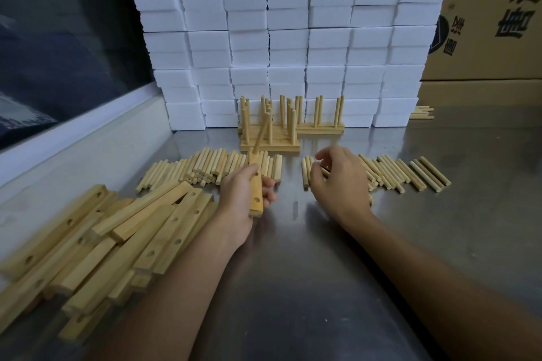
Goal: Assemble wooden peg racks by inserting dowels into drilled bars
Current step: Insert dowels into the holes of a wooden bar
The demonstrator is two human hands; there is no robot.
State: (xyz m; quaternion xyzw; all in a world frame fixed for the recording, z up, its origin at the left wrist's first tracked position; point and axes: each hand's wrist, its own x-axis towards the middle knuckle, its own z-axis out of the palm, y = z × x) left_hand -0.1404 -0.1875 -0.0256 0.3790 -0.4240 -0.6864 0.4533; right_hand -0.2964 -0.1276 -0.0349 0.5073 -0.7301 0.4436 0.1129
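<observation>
Head view — left hand grips drilled bar; right hand perhaps pinching dowels.

Pretty dim overall, kinda flat indoor light coming from above. The steel table picks up a soft sheen, with hazy reflections just under the left hand gripping the bar and beside the right hand. Shadows are soft and weak. The white foam blocks behind the grip are the brightest thing. Wide-angle bending shows at the edges, and forearms near the bottom go dark and mushy
</observation>
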